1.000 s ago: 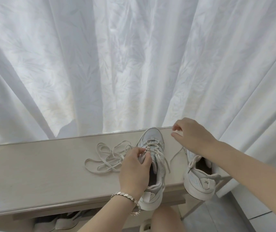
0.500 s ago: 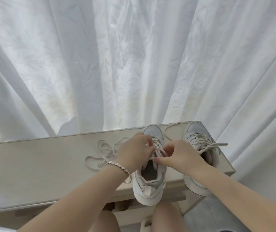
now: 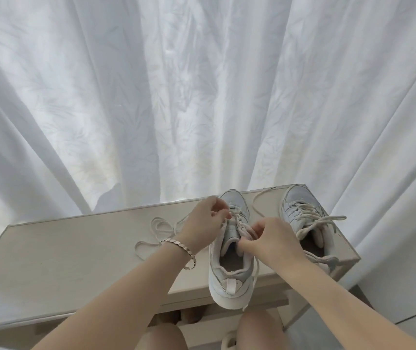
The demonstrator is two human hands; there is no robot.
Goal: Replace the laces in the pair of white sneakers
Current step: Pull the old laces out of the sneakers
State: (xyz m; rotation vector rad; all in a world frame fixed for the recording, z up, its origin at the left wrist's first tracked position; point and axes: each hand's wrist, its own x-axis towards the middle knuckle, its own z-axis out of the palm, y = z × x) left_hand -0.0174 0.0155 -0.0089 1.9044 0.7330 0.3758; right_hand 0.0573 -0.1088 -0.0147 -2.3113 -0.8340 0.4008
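The left hand has its fingers curled, pinching the lace low on the near sneaker. The right hand pinches lace at the tongue. The sneaker lies on the bench, heel overhanging the edge, with the other sneaker just to its right.

Loose lace partly hidden behind left wrist

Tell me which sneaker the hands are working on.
The left sneaker, heel overhanging the table: left hand and right hand grip its laces. No hand holds the right sneaker.
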